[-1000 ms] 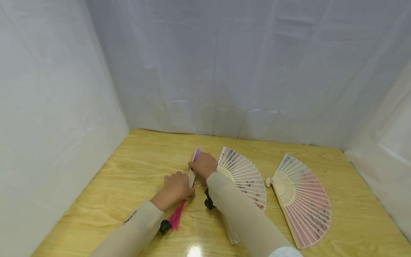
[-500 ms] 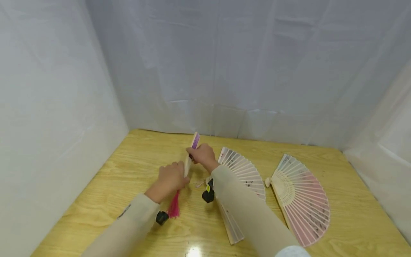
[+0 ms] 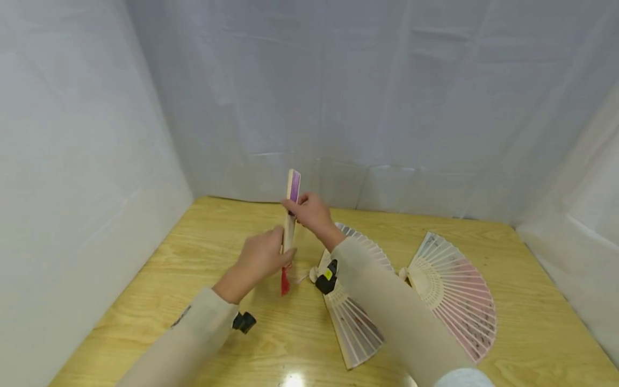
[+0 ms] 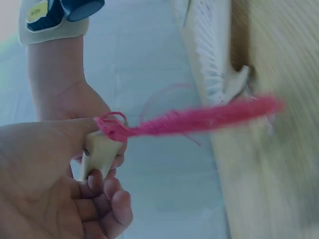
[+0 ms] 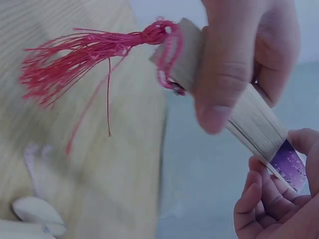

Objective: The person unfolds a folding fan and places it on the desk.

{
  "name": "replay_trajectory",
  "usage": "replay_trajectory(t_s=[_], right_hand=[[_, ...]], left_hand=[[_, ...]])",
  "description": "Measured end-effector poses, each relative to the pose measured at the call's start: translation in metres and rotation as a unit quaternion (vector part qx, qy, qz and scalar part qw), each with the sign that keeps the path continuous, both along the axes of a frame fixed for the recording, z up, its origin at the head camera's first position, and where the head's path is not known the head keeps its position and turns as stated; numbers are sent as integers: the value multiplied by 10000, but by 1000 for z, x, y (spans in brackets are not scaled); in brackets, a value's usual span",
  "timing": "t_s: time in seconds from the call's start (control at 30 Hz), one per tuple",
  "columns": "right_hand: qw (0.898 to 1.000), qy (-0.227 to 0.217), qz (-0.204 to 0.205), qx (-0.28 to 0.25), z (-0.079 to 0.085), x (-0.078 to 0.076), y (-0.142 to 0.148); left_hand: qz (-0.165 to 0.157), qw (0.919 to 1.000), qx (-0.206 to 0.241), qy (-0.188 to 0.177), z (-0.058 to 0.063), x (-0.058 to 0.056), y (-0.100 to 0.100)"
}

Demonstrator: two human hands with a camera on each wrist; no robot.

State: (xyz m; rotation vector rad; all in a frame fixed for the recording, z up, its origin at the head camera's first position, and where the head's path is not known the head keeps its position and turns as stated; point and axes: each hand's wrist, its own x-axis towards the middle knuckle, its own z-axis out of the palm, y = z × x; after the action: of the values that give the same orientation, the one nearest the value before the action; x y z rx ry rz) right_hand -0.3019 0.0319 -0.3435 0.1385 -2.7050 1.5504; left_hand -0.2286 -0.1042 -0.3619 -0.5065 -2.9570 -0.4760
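A folded hand fan (image 3: 294,188) with pale wooden ribs and a purple paper band stands nearly upright above the table. My left hand (image 3: 258,260) grips its lower end, thumb across the ribs. Higher up, my right hand (image 3: 313,215) pinches the fan at the lower edge of the purple band. From the fan's base hangs a pinkish-red tassel (image 5: 89,55), tied by a looped cord. In the left wrist view the tassel (image 4: 199,119) is blurred, and the pale butt of the fan (image 4: 102,152) shows between the fingers.
An open fan with a greyish print (image 3: 355,328) lies under my right forearm, partly hidden. Farther right, a pink open fan (image 3: 459,295) lies on the wooden table (image 3: 193,258). White sheeting (image 3: 367,107) encloses the back and sides.
Both hands have lifted the folded fan up and away from me, turning it more upright. Its tassel has swung from slanting left to hanging almost straight down. The open fans stay on the table.
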Motion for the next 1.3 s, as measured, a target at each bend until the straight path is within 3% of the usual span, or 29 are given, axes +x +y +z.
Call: replay_trajectory(t_s=[0.13,0.37,0.53,0.7,0.93,1.13,1.3], right_hand=[[9983,558,126,92,16,7,6],[9909,1327,156,145,34,17,13],[9849,1704,218,230,42,29,21],[9817,1855,332,260,43,42,36],[9859,1593,279,436,24,56,58],[9932,1122,177,271,-7,63,74],[9984,543,167,-45,-30,70,85]], left_hand=[[-200,9976,666,63,9,2,3],[-483,9850,1632,-269,19,6,6],[-764,9732,2123,-447,21,8,10],[-1285,9608,2408,-482,15,11,17],[-1835,9430,2580,-1028,-5,15,32],[-1989,9194,2944,-1690,-29,23,47],[-1856,9149,3048,-1889,-45,29,53]])
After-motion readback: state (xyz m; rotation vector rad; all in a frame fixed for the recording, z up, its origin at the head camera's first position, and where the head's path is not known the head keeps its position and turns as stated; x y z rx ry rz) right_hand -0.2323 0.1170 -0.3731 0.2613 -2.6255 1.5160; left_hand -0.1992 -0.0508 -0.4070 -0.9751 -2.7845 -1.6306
